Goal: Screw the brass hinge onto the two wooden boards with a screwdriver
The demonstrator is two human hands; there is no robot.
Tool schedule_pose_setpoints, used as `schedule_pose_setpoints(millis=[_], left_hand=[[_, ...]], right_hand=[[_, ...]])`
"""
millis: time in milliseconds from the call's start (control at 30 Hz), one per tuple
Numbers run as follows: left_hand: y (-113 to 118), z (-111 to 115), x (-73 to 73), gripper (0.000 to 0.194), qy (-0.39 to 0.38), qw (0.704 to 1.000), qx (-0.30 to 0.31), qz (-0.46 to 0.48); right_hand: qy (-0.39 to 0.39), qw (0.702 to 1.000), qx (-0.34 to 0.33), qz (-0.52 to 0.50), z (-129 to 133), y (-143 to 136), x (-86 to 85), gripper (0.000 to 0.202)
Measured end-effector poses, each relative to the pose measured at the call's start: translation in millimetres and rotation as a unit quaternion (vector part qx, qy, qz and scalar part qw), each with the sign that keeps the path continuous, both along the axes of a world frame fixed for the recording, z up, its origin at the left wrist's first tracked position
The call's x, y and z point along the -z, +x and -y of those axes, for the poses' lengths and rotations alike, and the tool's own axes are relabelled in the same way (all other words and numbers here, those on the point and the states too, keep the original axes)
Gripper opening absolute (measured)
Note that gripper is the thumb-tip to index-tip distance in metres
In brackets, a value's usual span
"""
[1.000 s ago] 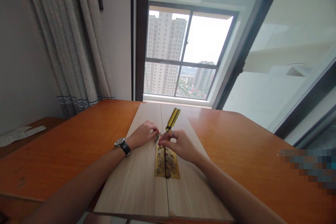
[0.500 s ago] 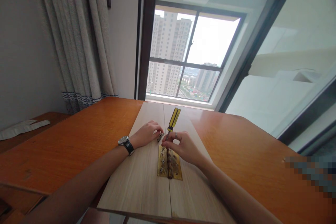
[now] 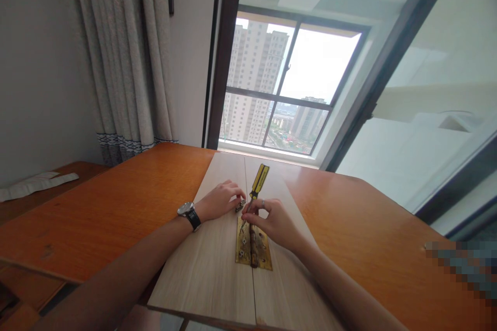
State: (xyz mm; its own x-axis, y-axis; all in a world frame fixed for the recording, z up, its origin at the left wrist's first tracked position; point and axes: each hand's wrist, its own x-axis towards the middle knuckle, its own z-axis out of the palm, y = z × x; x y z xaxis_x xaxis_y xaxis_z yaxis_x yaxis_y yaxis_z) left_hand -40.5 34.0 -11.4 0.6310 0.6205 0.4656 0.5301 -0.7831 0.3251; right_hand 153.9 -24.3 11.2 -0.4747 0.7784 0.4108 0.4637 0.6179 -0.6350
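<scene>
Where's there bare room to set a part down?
Bare: orange tabletop left of the boards, beyond the left forearm; tabletop right of the boards, beyond the right forearm; the boards' near left part, between left forearm and hinge.
Crowded: the hinge's far end, where the right hand holds the screwdriver and the left hand is at small metal pieces.

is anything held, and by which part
The right hand holds the screwdriver by its shaft, below the handle. Whether the left hand grips the loose screws cannot be told.
</scene>
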Motion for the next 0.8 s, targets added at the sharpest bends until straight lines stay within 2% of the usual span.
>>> schedule_pose_setpoints(millis=[300, 467, 567, 633, 733, 800], left_hand=[[0, 3, -2.4, 0.015, -0.007, 1.000, -0.014, 0.021], [2, 5, -5.8, 0.023, -0.025, 0.990, -0.022, 0.134], [4, 11, -12.6, 0.033, -0.076, 0.969, 0.015, 0.235], [4, 16, -18.7, 0.042, -0.126, 0.949, 0.064, 0.282], [5, 25, -27.5, 0.060, -0.204, 0.922, 0.134, 0.301], [7, 30, -31.8, 0.064, -0.250, 0.904, 0.170, 0.303]], right_hand=[[0.020, 1.000, 0.000, 0.002, -2, -1, 3.5, 0.016], [-0.009, 1.000, -0.012, -0.003, -1, -1, 1.2, 0.011], [-0.028, 0.999, -0.021, -0.007, 0, -2, -0.6, 0.010], [-0.036, 0.999, -0.025, -0.010, 0, -3, -1.0, 0.011], [-0.047, 0.998, -0.027, -0.013, 0, -3, 0.0, 0.011], [-0.047, 0.999, -0.026, -0.006, -1, -2, 1.3, 0.012]])
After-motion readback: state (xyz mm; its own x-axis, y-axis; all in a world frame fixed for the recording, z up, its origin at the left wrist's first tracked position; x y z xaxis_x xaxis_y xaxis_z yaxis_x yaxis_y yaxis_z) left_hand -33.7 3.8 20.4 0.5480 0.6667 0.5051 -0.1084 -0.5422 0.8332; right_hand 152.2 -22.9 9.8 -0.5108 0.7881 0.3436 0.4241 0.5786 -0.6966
